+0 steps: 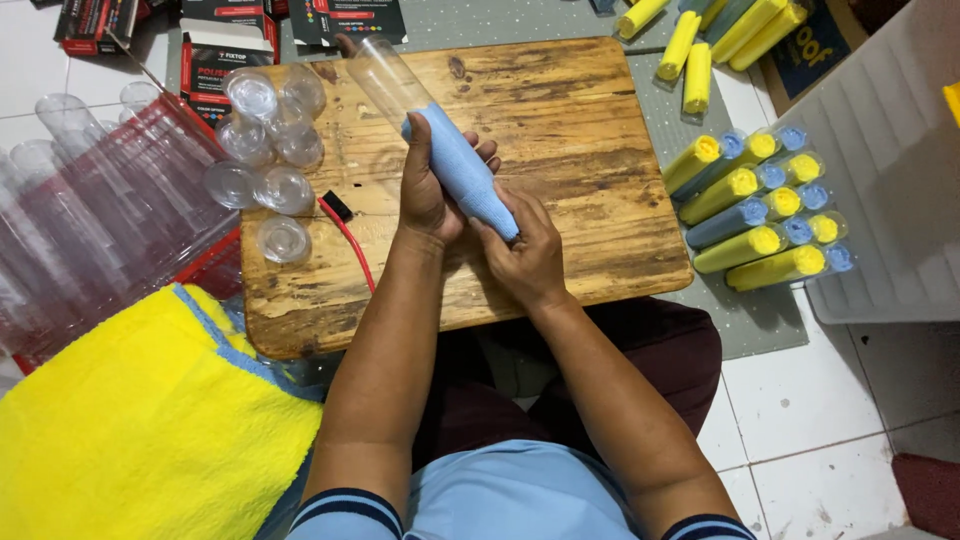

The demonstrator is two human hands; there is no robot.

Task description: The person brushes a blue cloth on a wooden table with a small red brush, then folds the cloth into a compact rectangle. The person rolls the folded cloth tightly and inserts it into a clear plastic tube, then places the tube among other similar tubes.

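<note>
Over a wooden board (580, 130), my left hand (425, 190) grips a clear plastic tube (385, 80) that points away to the upper left. A rolled blue cloth (462, 170) sits partly inside the tube's near end. My right hand (525, 255) holds the near end of the blue roll, fingers closed around it. Both hands touch each other above the board's middle.
Several clear round caps (270, 140) lie on the board's left part beside a red cable (350, 240). Empty clear tubes (90, 220) are stacked at left, above a yellow cloth (140, 420). Filled tubes with yellow and blue rolls (760, 210) lie at right by a white bin (890, 170).
</note>
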